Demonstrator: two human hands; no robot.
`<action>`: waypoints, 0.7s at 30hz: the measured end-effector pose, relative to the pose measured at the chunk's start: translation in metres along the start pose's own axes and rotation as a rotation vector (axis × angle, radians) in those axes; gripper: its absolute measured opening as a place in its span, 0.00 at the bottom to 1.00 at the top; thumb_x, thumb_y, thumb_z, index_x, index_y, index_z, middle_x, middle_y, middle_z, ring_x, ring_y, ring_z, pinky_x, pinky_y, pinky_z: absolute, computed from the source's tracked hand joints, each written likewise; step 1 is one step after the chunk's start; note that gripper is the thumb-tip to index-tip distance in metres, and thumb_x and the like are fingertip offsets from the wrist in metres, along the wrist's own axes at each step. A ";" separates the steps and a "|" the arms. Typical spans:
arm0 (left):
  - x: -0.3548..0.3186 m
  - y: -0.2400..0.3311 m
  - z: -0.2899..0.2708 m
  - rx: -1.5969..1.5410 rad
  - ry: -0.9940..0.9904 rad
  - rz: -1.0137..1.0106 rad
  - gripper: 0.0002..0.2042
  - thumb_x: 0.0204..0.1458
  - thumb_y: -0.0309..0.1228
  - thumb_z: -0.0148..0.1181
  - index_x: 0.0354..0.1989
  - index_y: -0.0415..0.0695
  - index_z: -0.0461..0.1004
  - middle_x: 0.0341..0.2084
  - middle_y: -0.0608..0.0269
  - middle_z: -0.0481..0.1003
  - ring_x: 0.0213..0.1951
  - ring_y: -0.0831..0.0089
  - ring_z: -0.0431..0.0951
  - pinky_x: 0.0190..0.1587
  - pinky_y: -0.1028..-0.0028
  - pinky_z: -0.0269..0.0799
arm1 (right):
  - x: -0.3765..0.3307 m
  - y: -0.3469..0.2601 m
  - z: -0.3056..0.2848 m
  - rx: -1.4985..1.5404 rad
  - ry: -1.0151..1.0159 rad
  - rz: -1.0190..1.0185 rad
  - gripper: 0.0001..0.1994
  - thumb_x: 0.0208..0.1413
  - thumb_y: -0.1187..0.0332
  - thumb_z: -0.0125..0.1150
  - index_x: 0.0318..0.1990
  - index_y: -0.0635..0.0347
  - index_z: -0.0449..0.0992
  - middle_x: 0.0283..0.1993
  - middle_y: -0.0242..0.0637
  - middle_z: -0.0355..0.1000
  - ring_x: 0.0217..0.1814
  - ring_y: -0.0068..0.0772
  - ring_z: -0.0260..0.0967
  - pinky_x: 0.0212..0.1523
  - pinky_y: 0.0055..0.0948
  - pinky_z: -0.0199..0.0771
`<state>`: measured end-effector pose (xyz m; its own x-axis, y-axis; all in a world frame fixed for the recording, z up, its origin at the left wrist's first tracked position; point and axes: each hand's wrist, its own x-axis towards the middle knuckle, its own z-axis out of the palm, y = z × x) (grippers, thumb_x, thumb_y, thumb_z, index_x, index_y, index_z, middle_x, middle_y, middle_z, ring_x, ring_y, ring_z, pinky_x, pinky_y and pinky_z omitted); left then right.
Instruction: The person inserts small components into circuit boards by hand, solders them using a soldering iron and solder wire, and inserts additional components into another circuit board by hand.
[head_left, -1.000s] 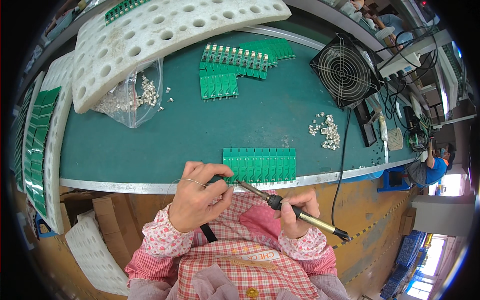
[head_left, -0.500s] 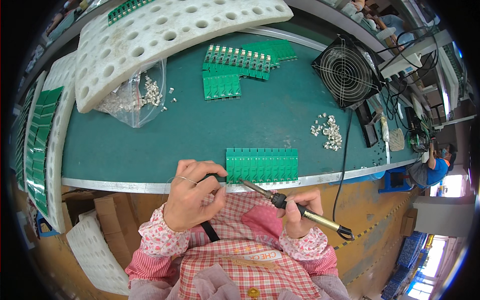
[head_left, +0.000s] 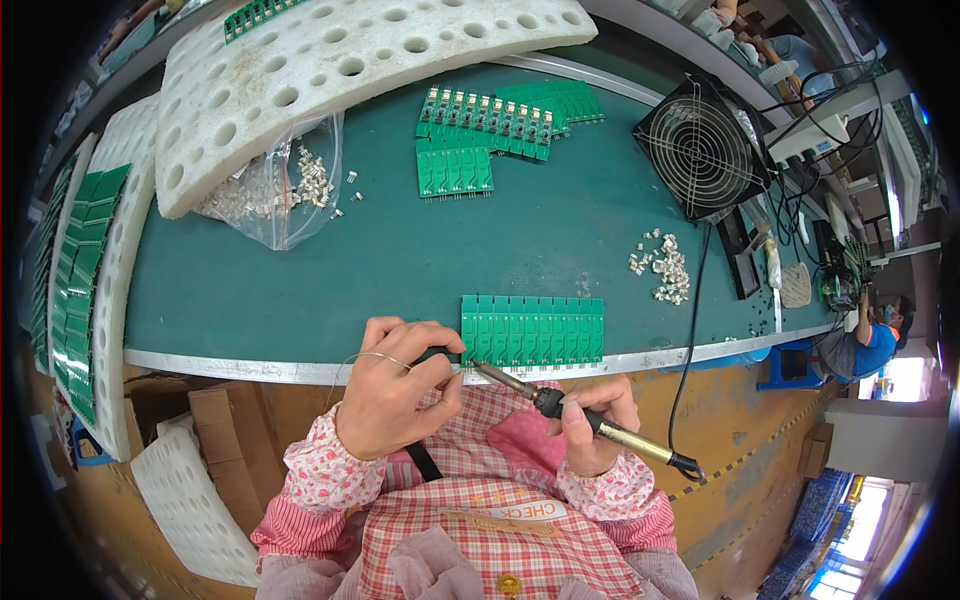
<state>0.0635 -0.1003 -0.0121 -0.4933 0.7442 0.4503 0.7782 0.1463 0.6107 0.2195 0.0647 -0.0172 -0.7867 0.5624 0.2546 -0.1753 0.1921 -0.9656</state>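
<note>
A green circuit board panel (head_left: pixel 533 330) lies flat along the table's front edge. My right hand (head_left: pixel 600 425) is closed round the handle of a soldering iron (head_left: pixel 550 402), which slants up to the left. Its tip meets or hovers just by the panel's lower left corner; actual contact cannot be told. At that same corner, my left hand (head_left: pixel 400 385) pinches a short dark rod (head_left: pixel 436 354) between thumb and fingers. A thin wire (head_left: pixel 352 362), like solder wire, curves behind this hand. The rod's far end is too small to make out.
More circuit boards (head_left: pixel 455 172) are stacked farther back. Small metal parts lie in a pile (head_left: pixel 672 272) at right and in a plastic bag (head_left: pixel 275 205) at left. A fan (head_left: pixel 703 148), the iron's cable (head_left: pixel 692 340) and a holed foam slab (head_left: pixel 350 68) border the work area.
The soldering iron's tip has shifted slightly left and toward me along the panel, nearer its corner. The whole view has moved a little. Both hands keep their grips.
</note>
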 end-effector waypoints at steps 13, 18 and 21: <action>0.001 0.001 0.005 0.021 0.034 -0.006 0.07 0.33 0.22 0.62 0.19 0.43 0.70 0.35 0.65 0.74 0.37 0.68 0.74 0.41 0.67 0.61 | 0.000 0.003 -0.001 -0.072 -0.023 -0.101 0.07 0.50 0.76 0.60 0.31 0.65 0.66 0.19 0.38 0.71 0.17 0.21 0.69 0.18 0.18 0.67; 0.001 0.003 -0.002 -0.028 0.027 -0.049 0.07 0.33 0.21 0.62 0.18 0.43 0.69 0.34 0.65 0.74 0.36 0.67 0.74 0.41 0.68 0.61 | 0.001 -0.004 -0.012 -0.045 0.124 -0.065 0.09 0.53 0.73 0.56 0.36 0.67 0.63 0.26 0.43 0.70 0.18 0.24 0.69 0.20 0.21 0.72; 0.003 0.006 -0.009 -0.105 0.024 -0.153 0.09 0.35 0.21 0.62 0.16 0.42 0.66 0.33 0.64 0.74 0.35 0.67 0.74 0.40 0.69 0.61 | 0.014 -0.002 -0.024 -0.126 0.226 -0.115 0.09 0.55 0.70 0.54 0.37 0.66 0.62 0.27 0.42 0.67 0.17 0.23 0.67 0.18 0.20 0.69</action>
<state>0.0628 -0.1028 -0.0013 -0.6129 0.7025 0.3618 0.6492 0.1866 0.7374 0.2233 0.0912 -0.0103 -0.6113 0.6934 0.3815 -0.1698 0.3559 -0.9190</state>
